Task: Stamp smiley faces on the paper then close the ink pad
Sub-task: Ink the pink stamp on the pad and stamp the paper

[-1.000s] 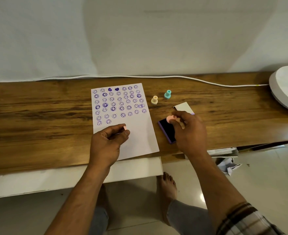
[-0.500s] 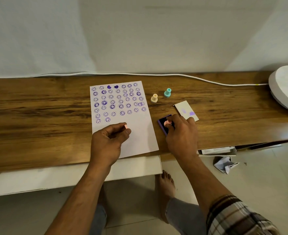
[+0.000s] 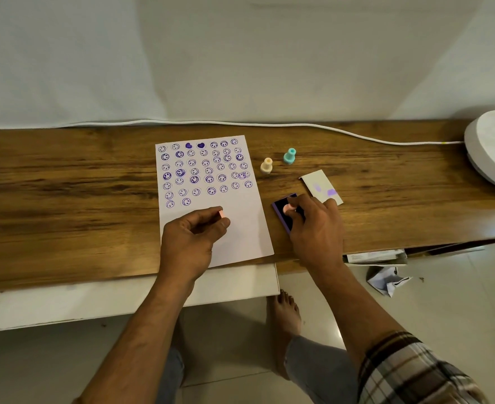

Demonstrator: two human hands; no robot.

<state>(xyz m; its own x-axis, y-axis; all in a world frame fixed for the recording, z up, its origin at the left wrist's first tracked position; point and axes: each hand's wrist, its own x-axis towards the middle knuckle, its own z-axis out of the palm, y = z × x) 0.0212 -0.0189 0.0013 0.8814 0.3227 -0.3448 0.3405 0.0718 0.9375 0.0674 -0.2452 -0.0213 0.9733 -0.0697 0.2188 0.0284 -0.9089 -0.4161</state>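
Note:
A white sheet of paper (image 3: 240, 228) lies on the wooden table (image 3: 65, 199), its upper half covered with several rows of purple smiley prints. My left hand (image 3: 191, 237) rests on the sheet's lower part, fingers pinched on a small pink piece (image 3: 222, 213). The open purple ink pad (image 3: 281, 207) sits just right of the paper. My right hand (image 3: 316, 225) holds a pink stamp (image 3: 287, 209) pressed down onto the pad. The pad's white lid (image 3: 322, 186), smeared with purple, lies behind my right hand.
A cream stamp (image 3: 266, 165) and a teal stamp (image 3: 289, 156) stand upright behind the pad. A white cable (image 3: 240, 123) runs along the back edge to a round white object (image 3: 494, 150) at far right. Crumpled paper (image 3: 386, 281) lies on the floor.
My right hand has drawn back and left over the ink pad, uncovering the lid, and the pink stamp now sits lower on the pad. My left hand has stayed put.

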